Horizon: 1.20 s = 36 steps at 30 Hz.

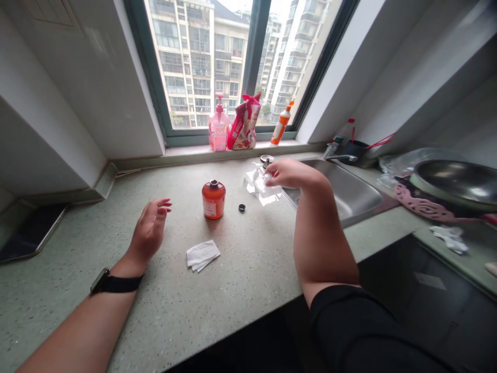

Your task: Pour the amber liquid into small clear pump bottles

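My left hand, with a dark watch on its wrist, is held over the counter, fingers loosely stretched and holding nothing. To its right stands an orange-red bottle with a pale label, its neck uncapped. A small black cap lies beside the bottle. My right hand reaches toward the sink's near-left corner, its fingers pinched over a shiny clear plastic wrapper. Something small and whitish shows at the fingertips, too unclear to name. Folded white tissues lie in front of the bottle.
A steel sink with a faucet is at the right, beside a large metal pan. On the sill stand a pink pump bottle, a red bag and an orange bottle. A dark tray lies far left.
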### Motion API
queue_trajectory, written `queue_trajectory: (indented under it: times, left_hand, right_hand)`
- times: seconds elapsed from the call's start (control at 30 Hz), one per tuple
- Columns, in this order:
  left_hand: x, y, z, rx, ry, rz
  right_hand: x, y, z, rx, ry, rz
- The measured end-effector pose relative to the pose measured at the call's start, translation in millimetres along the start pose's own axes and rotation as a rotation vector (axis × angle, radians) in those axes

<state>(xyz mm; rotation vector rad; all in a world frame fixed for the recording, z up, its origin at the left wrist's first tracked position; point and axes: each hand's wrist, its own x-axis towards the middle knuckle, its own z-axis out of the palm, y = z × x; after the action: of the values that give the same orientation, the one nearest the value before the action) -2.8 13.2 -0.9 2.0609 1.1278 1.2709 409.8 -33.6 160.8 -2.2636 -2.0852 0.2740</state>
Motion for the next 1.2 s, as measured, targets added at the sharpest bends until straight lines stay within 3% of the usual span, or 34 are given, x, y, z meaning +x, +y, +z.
queue_trajectory:
  times: [0.2, 0.6, 1.2]
  left_hand:
    - [1.5, 0.8, 1.1, -0.01, -0.042, 0.029]
    - [2.3, -0.5, 1.9, -0.01, -0.074, 0.018]
    - [3.7, -0.2, 3.6, -0.037, -0.114, 0.021]
  right_hand:
    - [29.4, 21.1, 16.4, 0.001, -0.171, 0.093]
    - [40.3, 30.7, 26.7, -0.016, -0.146, 0.166]
    - [44.1, 29.3, 30.0, -0.022, -0.145, 0.162]
